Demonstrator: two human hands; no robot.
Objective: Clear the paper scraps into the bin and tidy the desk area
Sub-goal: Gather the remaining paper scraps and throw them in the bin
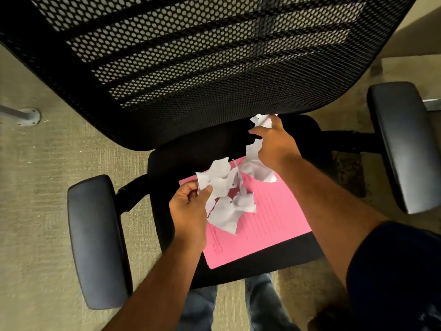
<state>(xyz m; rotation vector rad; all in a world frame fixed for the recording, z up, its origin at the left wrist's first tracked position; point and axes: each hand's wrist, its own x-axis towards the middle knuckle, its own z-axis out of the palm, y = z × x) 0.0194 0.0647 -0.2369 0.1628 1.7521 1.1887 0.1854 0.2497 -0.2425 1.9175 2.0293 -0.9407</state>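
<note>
A: Nearest: dark sleeve (393, 271) at lower right, jeans-clad legs (238, 304) below the seat edge.

B: Then, left to right?

A: Left armrest (97, 240), then left hand (188, 211) clamped on a crumpled bunch of white paper scraps (224, 201), thumb pressing them to the fingers. Below, pink lined sheet (269, 225) flat on the black chair seat (281, 259). Right hand (274, 144) closed on more torn scraps (256, 163), reaching near the mesh backrest (191, 68).

B: Best way through this step?

A: Gather both bunches into one tight wad, squeezed so no bits drop on the carpet (35, 187). Sweep along the seat's back edge; possibly small pieces hiding there, too dark to tell.

B: In the way?

A: Backrest hanging over the rear of the seat, right armrest (403, 144) beside. No bin or desk in view, so a turn away needed. Pink sheet probably worth keeping, not binning.
</note>
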